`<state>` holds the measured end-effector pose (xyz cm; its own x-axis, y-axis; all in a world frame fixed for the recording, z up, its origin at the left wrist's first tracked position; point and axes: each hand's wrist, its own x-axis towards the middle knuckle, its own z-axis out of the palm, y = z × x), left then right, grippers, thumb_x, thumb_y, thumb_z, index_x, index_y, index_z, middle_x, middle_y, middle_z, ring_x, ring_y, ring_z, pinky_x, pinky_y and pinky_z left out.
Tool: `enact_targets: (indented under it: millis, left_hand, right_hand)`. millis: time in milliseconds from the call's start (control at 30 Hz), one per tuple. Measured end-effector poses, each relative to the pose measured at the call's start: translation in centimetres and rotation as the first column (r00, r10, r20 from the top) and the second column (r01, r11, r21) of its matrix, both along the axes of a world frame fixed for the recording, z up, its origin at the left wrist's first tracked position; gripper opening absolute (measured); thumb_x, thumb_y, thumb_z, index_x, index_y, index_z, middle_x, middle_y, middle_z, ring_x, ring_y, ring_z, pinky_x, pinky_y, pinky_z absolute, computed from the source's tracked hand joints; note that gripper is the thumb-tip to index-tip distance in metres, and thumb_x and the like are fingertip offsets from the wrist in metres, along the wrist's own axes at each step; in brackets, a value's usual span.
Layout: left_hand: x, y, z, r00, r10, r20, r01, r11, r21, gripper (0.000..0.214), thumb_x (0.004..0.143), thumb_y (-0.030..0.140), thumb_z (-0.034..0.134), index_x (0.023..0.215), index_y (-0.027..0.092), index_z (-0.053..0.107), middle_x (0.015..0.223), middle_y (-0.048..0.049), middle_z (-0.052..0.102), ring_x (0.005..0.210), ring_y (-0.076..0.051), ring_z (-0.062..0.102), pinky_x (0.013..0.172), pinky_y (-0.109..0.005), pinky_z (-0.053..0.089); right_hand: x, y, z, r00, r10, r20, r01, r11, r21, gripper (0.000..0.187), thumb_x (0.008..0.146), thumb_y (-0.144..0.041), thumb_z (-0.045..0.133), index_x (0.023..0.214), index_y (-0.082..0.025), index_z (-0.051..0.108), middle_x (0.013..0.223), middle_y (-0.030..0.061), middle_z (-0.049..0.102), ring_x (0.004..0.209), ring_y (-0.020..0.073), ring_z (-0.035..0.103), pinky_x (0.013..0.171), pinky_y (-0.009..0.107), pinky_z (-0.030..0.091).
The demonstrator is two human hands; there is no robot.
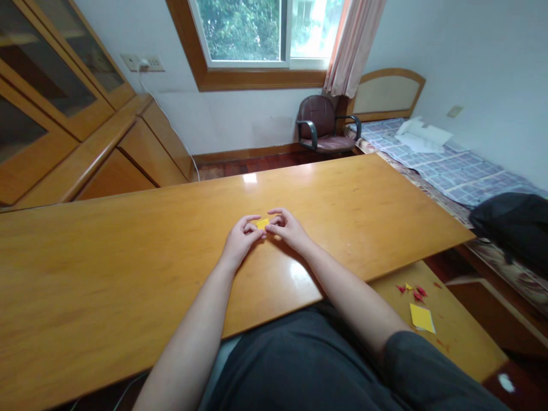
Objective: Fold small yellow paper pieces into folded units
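A small piece of yellow paper (262,224) is held between my two hands, just above the wooden table (141,262). On its left side, my left hand (243,237) pinches the lower edge with thumb and fingers. Across from it, my right hand (287,229) grips the paper's right side between thumb and bent fingers, its index finger raised a little. Whether the paper is folded is too small to tell for sure.
Beside me on the right, a lower wooden surface (460,342) holds a stack of yellow paper (422,318) and several small red folded-paper pieces (418,295) with a yellow one (408,287). Beyond the table stand an office chair (319,123) and a bed (462,171) bearing a black bag (514,225).
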<state>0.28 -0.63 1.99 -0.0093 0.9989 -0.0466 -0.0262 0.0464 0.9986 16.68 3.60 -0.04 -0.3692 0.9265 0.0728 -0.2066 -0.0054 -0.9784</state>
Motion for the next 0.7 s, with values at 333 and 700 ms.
enact_targets:
  millis: [333, 700]
  left_hand:
    - [-0.21, 0.09, -0.41, 1.0, 0.014, 0.024, -0.015, 1.0, 0.02, 0.05, 0.069, 0.033, 0.076, 0.112, 0.016, 0.057, 0.066, 0.0039, 0.063, 0.069, -0.016, 0.067, 0.072, -0.028, 0.049]
    - [-0.24, 0.03, -0.15, 0.998, 0.014, 0.053, -0.014, 1.0, 0.001, 0.053, 0.067, 0.036, 0.076, 0.112, 0.016, 0.057, 0.067, 0.0037, 0.062, 0.07, -0.017, 0.066, 0.071, -0.028, 0.05]
  right_hand:
    - [0.3, -0.01, 0.45, 0.999, -0.02, -0.038, 0.017, 0.997, -0.07, 0.041, 0.067, -0.031, 0.077, 0.1, -0.019, 0.056, 0.066, -0.0036, 0.067, 0.06, 0.0116, 0.061, 0.064, 0.026, 0.049]
    - [0.06, -0.2, 0.56, 0.999, -0.038, -0.013, 0.037, 0.995, -0.092, 0.04, 0.067, -0.035, 0.076, 0.097, -0.019, 0.055, 0.066, -0.0036, 0.068, 0.062, 0.0123, 0.063, 0.065, 0.026, 0.05]
